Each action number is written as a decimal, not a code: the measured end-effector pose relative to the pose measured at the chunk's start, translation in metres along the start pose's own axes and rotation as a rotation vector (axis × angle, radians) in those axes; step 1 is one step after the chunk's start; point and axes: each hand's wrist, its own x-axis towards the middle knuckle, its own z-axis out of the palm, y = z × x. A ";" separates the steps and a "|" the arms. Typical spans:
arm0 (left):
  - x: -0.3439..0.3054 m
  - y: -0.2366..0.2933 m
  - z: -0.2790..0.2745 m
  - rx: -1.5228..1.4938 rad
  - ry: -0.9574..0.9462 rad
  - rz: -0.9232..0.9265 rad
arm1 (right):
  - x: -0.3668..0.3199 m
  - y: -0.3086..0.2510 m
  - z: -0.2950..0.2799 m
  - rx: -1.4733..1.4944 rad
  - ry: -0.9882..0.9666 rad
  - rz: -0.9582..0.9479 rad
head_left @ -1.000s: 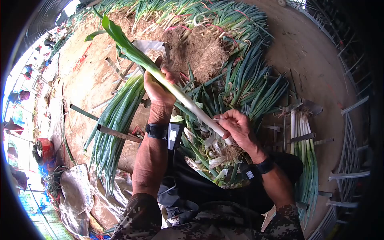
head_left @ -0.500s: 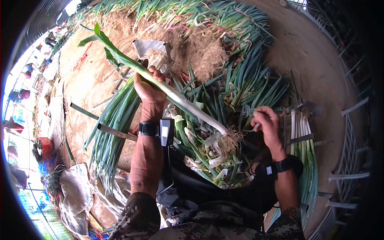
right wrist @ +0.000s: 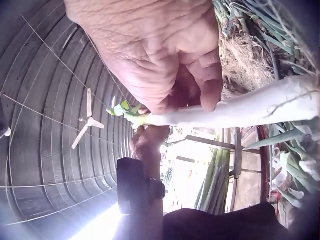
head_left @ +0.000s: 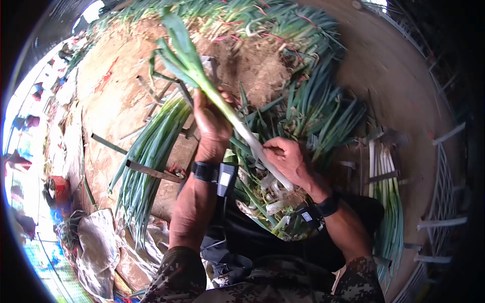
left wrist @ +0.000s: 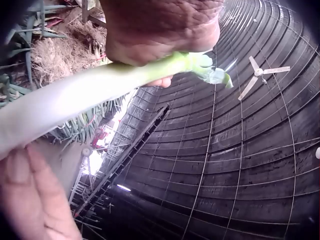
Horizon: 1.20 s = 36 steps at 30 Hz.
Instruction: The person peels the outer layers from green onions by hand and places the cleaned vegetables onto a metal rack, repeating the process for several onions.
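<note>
My left hand (head_left: 212,121) grips a long green onion (head_left: 244,132) around its pale green upper part. The leaves fan out above that hand, and the thick white stalk slants down to the right towards its roots. My right hand (head_left: 292,160) is at the lower white stalk, with fingers curled and fingertips pinching at its surface. In the left wrist view, the right thumb and finger (left wrist: 32,175) meet the stalk's underside. The right wrist view shows the curled right fingers (right wrist: 210,92) against the white stalk (right wrist: 265,105).
Green onions lie in a metal rack (head_left: 151,170) at the left, and more in another rack (head_left: 385,175) at the right. Peeled scraps (head_left: 275,207) are heaped below the hands. A large pile of rooted onions (head_left: 323,86) spreads across the ground ahead.
My right hand was off the stalk to the right half a second ago and is back at the white part. The left hand and onion have shifted right, the onion now steeper.
</note>
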 end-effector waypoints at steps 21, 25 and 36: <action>-0.001 -0.006 -0.001 0.056 0.120 -0.012 | 0.003 -0.012 0.015 0.028 -0.002 0.139; 0.001 -0.006 -0.007 0.053 0.104 -0.019 | 0.001 -0.018 0.018 -0.045 0.023 0.089; -0.004 0.003 0.003 0.044 0.089 -0.036 | -0.003 -0.004 0.017 -0.080 0.084 -0.116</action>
